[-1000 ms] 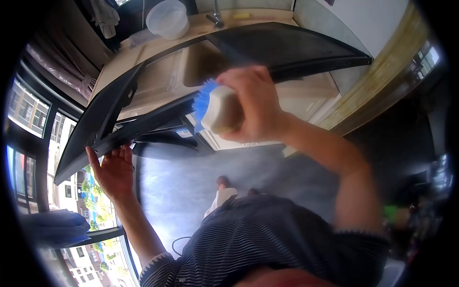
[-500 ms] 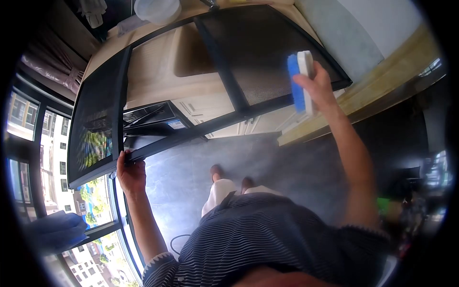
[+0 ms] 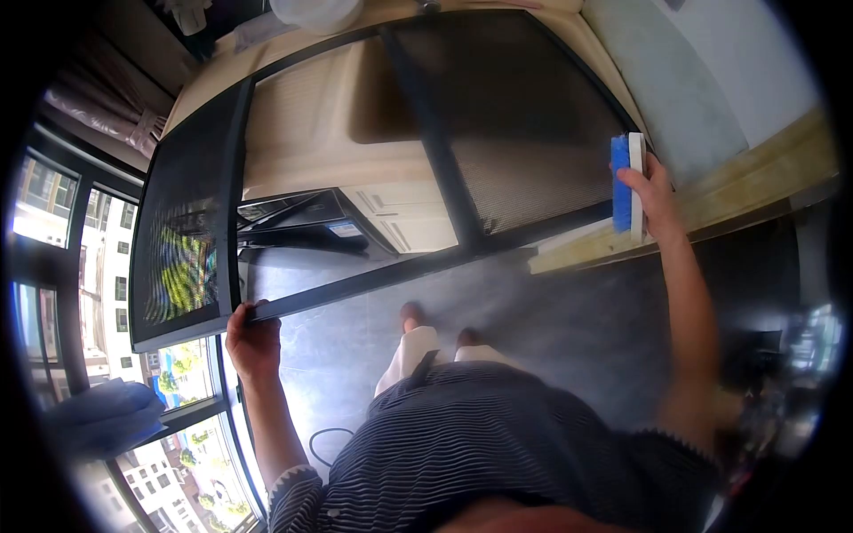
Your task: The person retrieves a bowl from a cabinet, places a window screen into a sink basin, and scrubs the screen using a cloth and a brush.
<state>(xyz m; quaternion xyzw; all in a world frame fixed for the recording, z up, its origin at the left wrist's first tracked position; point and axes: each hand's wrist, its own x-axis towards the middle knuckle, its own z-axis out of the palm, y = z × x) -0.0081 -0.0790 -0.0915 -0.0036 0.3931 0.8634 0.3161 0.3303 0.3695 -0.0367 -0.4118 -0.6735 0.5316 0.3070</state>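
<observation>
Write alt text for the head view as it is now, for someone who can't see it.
Left hand gripping the lower edge of a black-framed screen before a counter with a sink; right hand holding a blue-bristled brush near its right end.

Matt dark metal-looking frame; brush with white plastic-looking back.

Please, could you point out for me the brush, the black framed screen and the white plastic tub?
Brush [image 3: 636, 191]: head view, on its white back.
Black framed screen [image 3: 439, 151]: head view, on its bar between sections.
White plastic tub [image 3: 317, 13]: head view, on its visible lower part.
</observation>
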